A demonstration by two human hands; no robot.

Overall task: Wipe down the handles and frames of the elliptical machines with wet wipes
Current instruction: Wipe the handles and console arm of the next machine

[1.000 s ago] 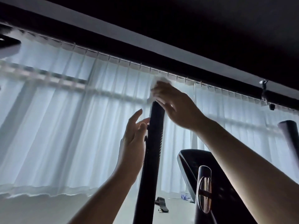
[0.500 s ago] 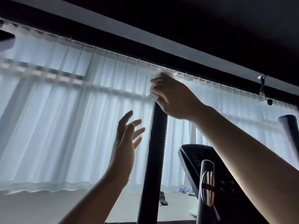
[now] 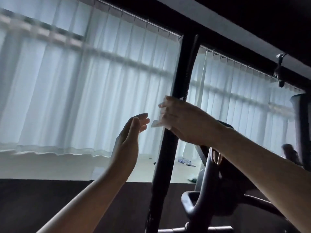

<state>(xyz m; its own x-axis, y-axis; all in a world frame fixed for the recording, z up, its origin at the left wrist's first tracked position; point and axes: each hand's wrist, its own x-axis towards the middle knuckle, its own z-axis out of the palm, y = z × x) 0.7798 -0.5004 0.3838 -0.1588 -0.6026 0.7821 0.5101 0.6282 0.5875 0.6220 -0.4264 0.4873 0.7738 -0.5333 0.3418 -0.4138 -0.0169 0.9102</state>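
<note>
Head view: wiping tall black ribbed elliptical handle (image 3: 180, 68).
Right hand (image 3: 183, 121) gripping thin white wet wipe (image 3: 155, 123) round handle mid-height; left hand (image 3: 129, 138) hovering beside, fingers relaxed. Likely limp, slippery; bunching against palm advisable.

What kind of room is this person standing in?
Probably a gym or home exercise room. A tall black elliptical handle is gripped through a wet wipe by the right hand, more machine frame sits below, and sheer curtains cover wide windows.

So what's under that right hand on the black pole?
A white wet wipe pokes out below the fingers of the right hand, which wraps the black handle pole. Most of the wipe and the pole beneath the palm are covered.
</note>
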